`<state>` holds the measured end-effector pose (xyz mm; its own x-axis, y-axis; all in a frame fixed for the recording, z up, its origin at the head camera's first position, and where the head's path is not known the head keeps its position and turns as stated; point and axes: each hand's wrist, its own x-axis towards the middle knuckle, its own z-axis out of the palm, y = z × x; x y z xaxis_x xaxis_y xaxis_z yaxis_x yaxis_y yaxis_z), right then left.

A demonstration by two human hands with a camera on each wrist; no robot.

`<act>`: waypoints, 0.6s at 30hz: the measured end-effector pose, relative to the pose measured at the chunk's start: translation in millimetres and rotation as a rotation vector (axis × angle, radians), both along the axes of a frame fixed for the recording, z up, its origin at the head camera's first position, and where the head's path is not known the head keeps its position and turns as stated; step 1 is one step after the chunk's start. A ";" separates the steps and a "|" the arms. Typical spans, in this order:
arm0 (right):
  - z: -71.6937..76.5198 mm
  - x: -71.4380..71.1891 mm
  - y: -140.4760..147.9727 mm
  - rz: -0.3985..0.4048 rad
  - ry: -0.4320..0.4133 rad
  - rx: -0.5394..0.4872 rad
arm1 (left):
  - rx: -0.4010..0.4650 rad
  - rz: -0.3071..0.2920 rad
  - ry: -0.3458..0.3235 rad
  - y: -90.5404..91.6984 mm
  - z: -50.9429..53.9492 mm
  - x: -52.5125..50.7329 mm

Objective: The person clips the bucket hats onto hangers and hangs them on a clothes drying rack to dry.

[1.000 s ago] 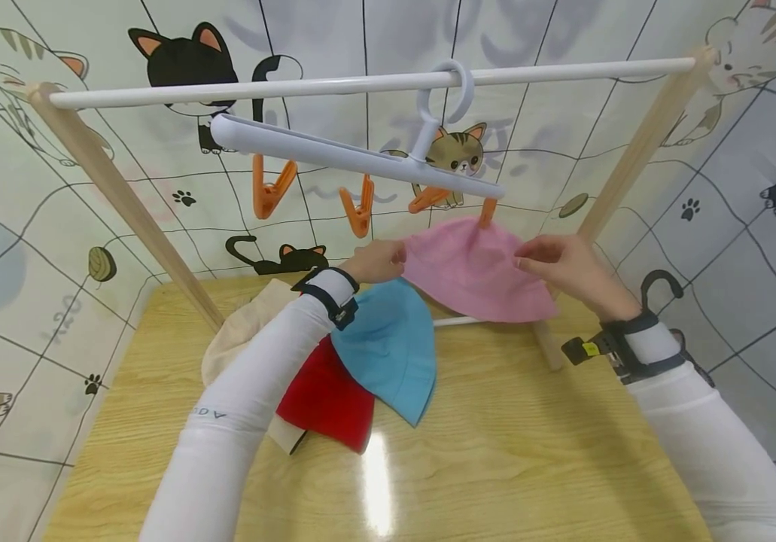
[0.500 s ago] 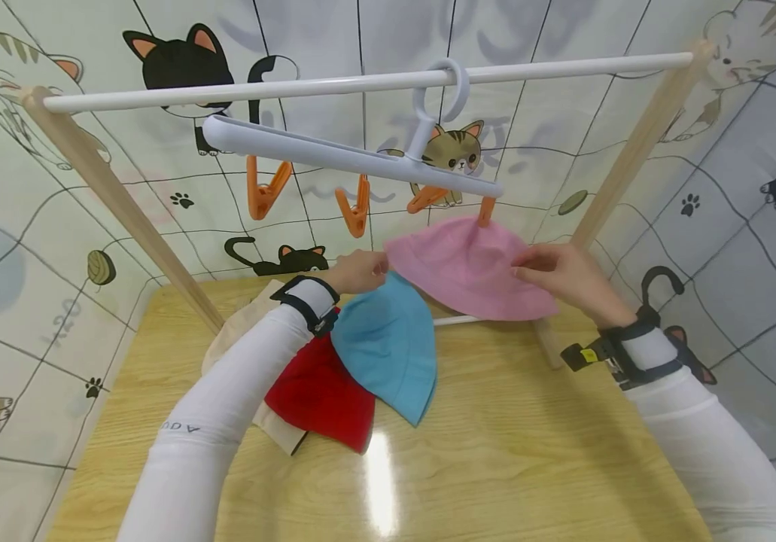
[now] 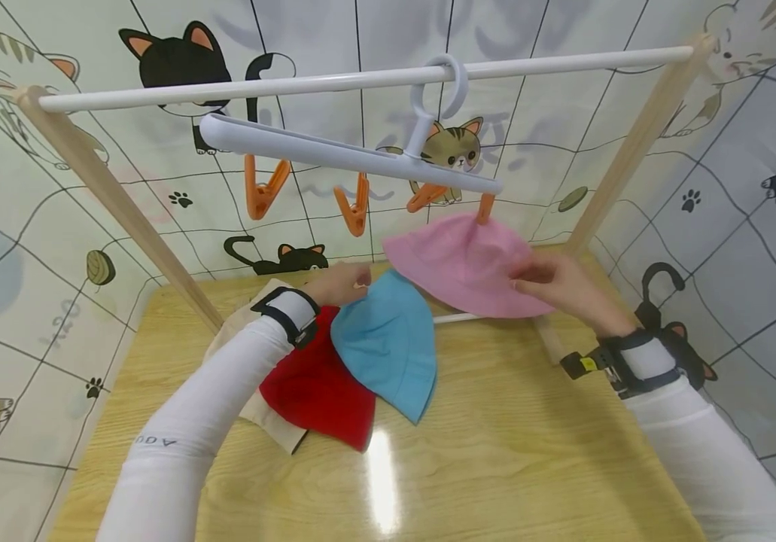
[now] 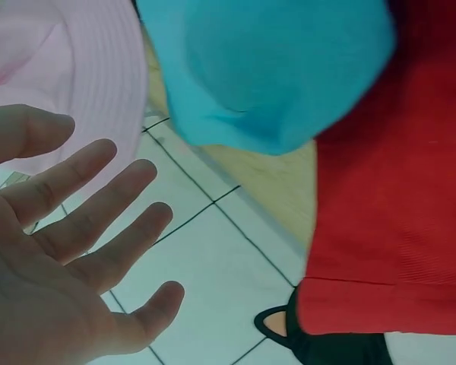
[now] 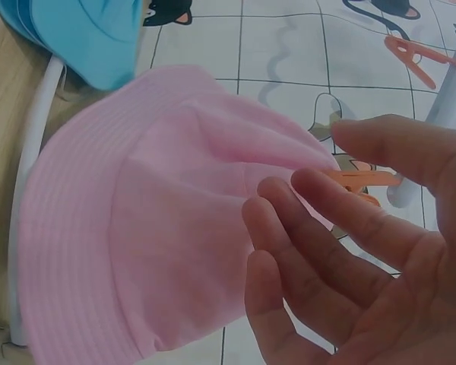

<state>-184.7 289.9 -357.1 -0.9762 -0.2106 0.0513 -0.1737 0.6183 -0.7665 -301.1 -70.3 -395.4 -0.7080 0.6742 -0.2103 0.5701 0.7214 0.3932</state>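
Note:
A pink bucket hat (image 3: 455,263) hangs from an orange clip (image 3: 485,208) at the right end of a pale hanger (image 3: 347,156). My right hand (image 3: 560,286) is at the hat's right side, its fingers loosely bent and thumb apart; whether the fingertips touch the cloth I cannot tell. My left hand (image 4: 76,236) is spread with nothing in it, near the top of a blue bucket hat (image 3: 388,339). Beneath the blue hat lies a red hat (image 3: 320,384). Part of a beige hat (image 3: 272,421) shows under the red one, partly hidden by my left arm.
The hanger hooks over a white rod (image 3: 327,81) between wooden posts (image 3: 117,203). Other orange clips (image 3: 354,207) dangle from it holding nothing. A lower white bar (image 3: 455,318) runs behind the hats. The wooden table (image 3: 496,452) meets a cat-patterned wall covering (image 3: 333,30).
My left hand has let go of the pink hat's brim and moved left and down towards the blue hat. The right hand has stayed beside the pink hat.

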 end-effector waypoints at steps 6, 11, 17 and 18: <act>-9.3 3.8 2.5 0.012 -0.016 -0.019 | 0.004 -0.059 -0.009 -10.4 -9.6 8.7; -14.3 7.6 6.4 0.020 -0.003 0.000 | -0.013 -0.034 -0.044 -18.5 -16.5 16.4; -19.7 11.9 10.2 0.008 -0.017 0.037 | -0.028 -0.036 -0.060 -32.1 -20.8 28.7; -20.9 12.3 10.8 0.004 -0.025 0.035 | -0.028 -0.035 -0.073 -33.8 -21.8 30.7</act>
<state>-172.4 300.7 -378.0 -0.9762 -0.2161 0.0198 -0.1577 0.6440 -0.7486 -270.5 -104.2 -417.2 -0.6663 0.6912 -0.2799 0.5655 0.7130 0.4147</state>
